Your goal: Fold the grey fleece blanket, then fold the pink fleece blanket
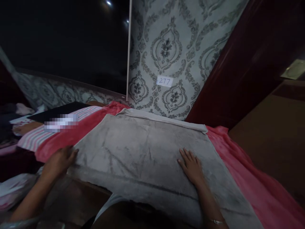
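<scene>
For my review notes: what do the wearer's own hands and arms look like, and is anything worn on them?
Both the left hand and right hand are ungloved, forearms sleeveless. A thin, shiny bracelet circles the right wrist; a pale, blurred band the left.

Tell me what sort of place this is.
Probably a living room or bedroom in a home: a big dark screen, likely a TV, hangs by patterned wallpaper, and a soft grey cloth lies spread over a red one.
</scene>
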The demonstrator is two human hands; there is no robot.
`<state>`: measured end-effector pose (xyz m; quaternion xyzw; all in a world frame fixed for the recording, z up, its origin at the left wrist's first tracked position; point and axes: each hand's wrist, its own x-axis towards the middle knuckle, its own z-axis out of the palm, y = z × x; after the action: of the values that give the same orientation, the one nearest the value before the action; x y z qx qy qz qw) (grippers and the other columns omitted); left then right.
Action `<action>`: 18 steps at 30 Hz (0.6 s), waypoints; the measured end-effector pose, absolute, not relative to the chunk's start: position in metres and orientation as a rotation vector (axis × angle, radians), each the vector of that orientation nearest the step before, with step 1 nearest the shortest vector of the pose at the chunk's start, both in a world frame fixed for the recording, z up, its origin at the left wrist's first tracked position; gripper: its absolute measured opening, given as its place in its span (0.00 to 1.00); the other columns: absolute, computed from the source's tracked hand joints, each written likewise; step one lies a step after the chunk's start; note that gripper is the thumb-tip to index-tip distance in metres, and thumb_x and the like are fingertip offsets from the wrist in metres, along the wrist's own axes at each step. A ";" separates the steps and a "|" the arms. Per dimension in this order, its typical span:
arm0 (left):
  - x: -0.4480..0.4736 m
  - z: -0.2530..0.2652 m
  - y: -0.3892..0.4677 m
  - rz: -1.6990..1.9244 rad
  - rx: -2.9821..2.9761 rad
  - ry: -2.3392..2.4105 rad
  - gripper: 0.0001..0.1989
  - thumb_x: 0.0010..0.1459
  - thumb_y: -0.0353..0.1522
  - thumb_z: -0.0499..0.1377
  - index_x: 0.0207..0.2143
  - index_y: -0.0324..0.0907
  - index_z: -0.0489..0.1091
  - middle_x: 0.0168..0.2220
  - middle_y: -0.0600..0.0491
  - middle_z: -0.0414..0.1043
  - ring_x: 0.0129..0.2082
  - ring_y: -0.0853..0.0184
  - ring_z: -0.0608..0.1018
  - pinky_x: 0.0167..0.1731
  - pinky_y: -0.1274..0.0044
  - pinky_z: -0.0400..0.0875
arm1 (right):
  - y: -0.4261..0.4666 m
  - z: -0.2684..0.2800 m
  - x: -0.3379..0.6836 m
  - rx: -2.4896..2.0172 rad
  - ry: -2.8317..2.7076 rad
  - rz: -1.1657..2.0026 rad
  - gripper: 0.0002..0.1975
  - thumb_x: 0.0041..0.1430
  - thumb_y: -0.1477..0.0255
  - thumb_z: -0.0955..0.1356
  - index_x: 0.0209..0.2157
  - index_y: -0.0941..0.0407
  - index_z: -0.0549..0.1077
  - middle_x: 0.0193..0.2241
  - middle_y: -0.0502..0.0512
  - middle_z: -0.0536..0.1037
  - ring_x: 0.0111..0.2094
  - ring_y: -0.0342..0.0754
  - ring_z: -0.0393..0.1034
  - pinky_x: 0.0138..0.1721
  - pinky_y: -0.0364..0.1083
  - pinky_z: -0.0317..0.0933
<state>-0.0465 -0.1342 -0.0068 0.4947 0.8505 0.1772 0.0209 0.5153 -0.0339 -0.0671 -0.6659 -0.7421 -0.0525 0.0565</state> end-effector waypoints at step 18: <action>-0.045 -0.002 -0.134 1.647 0.504 1.983 0.19 0.37 0.41 0.61 0.34 0.44 0.70 0.25 0.57 0.70 0.25 0.67 0.72 0.24 0.76 0.69 | -0.027 -0.081 0.522 -1.990 -2.277 -0.191 0.32 0.68 0.55 0.53 0.69 0.49 0.57 0.70 0.52 0.54 0.70 0.58 0.46 0.66 0.62 0.44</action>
<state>-0.0450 -0.1335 -0.0022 0.1854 0.7300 0.6065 0.2547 0.5219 -0.0274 -0.0811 -0.6558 -0.7502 -0.0629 0.0556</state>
